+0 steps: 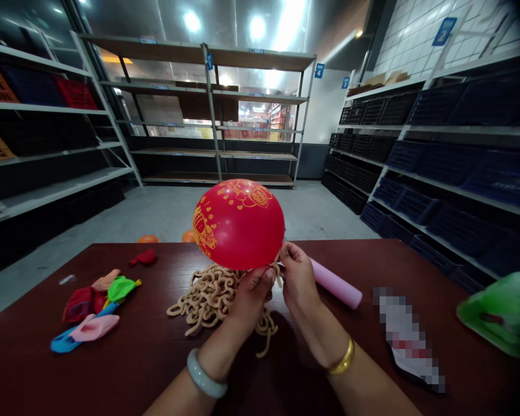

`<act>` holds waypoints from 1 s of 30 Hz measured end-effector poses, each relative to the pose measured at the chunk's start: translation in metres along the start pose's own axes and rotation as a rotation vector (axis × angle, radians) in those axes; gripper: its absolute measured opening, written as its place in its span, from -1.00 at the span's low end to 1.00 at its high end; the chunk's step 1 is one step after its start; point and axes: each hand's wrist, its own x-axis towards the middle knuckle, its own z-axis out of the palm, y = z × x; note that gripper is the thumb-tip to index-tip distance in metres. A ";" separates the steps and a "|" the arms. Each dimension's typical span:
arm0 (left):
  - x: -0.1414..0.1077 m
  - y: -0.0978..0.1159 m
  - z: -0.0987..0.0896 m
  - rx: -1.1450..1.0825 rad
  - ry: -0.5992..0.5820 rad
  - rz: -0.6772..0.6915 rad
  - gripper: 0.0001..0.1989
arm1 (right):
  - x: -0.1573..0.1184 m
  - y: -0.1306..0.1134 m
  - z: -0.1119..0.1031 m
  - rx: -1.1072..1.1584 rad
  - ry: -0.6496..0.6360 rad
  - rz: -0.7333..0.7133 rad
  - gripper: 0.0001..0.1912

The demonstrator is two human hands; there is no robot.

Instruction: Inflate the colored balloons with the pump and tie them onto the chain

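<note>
An inflated red balloon [247, 228] with yellow printed figures is held up over the table, its neck end toward me. My left hand [253, 289] is closed in a pinch at the underside of the balloon near its neck. Just to the right, my right hand [298, 268] has thumb and fingers pressed together by the neck and a short piece of tan cord. The neck itself is mostly hidden by my fingers. Beneath and behind my hands lies a tangled heap of thick tan cord [212, 297].
Flat balloons [93, 309] in several colours lie at left on the dark red table [147, 370], with a red one [144, 257] farther back. At right are a pink tube [335, 283], a blurred flat item [409, 341] and a green bag [500, 315]. Orange round things [148, 238] show past the far edge.
</note>
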 end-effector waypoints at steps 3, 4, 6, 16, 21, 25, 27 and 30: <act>-0.001 -0.002 0.007 -0.054 0.013 -0.075 -0.61 | 0.008 0.005 -0.005 0.054 0.009 0.028 -0.71; 0.000 -0.002 0.008 -0.073 0.034 -0.097 -0.62 | 0.010 0.006 -0.006 0.058 0.005 0.040 -0.71; 0.001 -0.002 0.008 -0.101 0.084 -0.118 -0.62 | 0.012 0.008 -0.009 0.034 -0.007 0.066 -0.69; 0.017 -0.003 -0.025 0.633 0.264 0.214 -0.76 | 0.006 0.026 -0.009 -0.138 -0.101 0.360 -0.59; 0.012 0.003 -0.022 0.933 0.197 0.162 -0.71 | 0.011 0.035 -0.011 -0.034 -0.049 0.341 -0.64; 0.008 0.011 -0.027 0.977 0.270 0.150 -0.63 | 0.030 0.043 -0.010 -0.040 0.008 0.322 -0.64; 0.008 0.014 -0.032 0.918 0.330 0.184 -0.63 | 0.048 0.050 -0.007 -0.065 0.009 0.348 -0.67; 0.009 0.014 -0.038 0.813 0.379 0.225 -0.63 | 0.083 0.061 0.000 -0.128 -0.001 0.397 -0.76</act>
